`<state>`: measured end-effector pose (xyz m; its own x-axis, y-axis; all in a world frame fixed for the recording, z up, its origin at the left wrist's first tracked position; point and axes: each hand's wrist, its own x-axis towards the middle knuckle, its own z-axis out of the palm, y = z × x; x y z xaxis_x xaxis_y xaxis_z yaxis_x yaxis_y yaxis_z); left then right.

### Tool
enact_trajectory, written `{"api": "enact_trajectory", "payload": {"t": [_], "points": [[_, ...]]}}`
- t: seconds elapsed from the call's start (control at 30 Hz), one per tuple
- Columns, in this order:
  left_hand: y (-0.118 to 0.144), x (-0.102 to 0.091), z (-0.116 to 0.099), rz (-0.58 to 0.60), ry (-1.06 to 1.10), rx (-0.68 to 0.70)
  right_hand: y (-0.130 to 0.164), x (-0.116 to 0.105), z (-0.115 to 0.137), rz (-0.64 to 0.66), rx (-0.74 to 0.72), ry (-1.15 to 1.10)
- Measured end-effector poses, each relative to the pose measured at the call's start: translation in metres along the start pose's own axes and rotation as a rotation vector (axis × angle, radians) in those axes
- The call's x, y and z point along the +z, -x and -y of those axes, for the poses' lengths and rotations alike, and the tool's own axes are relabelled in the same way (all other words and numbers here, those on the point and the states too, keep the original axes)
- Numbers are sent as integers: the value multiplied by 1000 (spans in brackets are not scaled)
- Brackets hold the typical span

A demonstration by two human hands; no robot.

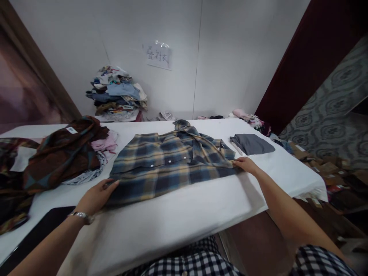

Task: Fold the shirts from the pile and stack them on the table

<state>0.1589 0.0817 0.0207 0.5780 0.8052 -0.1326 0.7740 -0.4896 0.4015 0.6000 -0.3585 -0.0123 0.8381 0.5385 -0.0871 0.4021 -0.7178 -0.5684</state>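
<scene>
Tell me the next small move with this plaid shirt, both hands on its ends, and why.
Probably fold one side inward. The plaid shirt lies spread flat on the white table, the left hand pressing its near left edge and the right hand at its right edge, so both ends are already held.

A paper sign (159, 56) on the wall above the clothes pile (117, 93) carries handwritten characters, not clearly legible.

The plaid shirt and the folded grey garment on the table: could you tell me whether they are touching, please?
Apart. The head view shows a strip of white table between the plaid shirt and the folded grey garment.
</scene>
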Motion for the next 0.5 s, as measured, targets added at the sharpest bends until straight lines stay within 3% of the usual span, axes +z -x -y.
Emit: {"api": "enact_trajectory", "payload": {"t": [0.27, 0.5], "points": [[-17, 1, -30, 133, 4, 75, -25, 12, 50, 45, -2, 91], [-6, -4, -27, -105, 176, 74, -54, 23, 61, -150, -79, -35]]}}
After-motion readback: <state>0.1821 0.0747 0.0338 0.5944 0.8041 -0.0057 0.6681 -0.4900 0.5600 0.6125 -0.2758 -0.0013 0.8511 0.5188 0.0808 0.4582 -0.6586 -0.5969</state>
